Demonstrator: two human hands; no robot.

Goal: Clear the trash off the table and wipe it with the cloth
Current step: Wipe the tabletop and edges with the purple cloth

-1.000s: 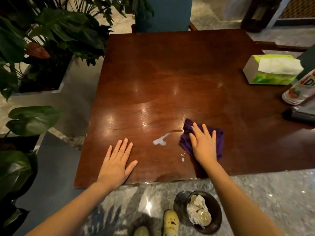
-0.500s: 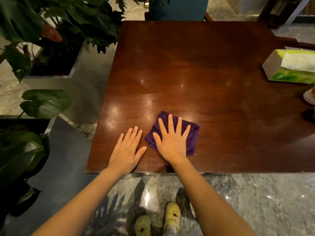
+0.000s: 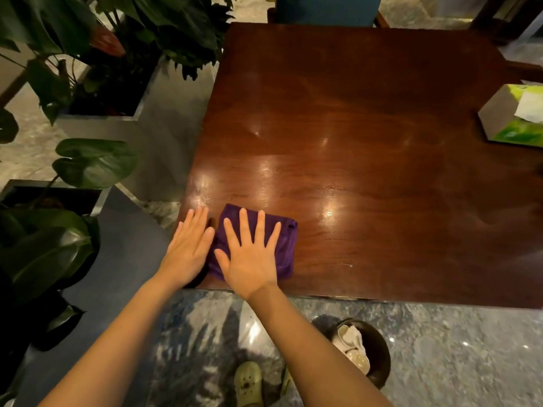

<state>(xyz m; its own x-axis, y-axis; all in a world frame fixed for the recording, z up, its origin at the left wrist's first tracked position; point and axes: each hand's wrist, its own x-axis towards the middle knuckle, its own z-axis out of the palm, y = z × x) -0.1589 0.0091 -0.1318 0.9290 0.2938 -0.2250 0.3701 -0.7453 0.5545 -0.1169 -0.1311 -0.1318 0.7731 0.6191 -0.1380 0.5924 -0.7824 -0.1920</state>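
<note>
The right hand (image 3: 249, 257) lies flat over the middle of the folded purple cloth (image 3: 286, 248), so most of that cloth is covered, and its left edge slips under the left hand (image 3: 188, 248). The green-and-white tissue box (image 3: 511, 118) runs off the right edge of the view, its far end lost. The dark round waste bin (image 3: 379, 353) on the floor is partly masked by the right forearm, and the crumpled pale scraps inside are too blurred to identify. Only one pale green clog (image 3: 248, 383) shows, cut by the bottom edge. The glossy dark wooden counter (image 3: 382, 127) runs out of view on the right.
</note>
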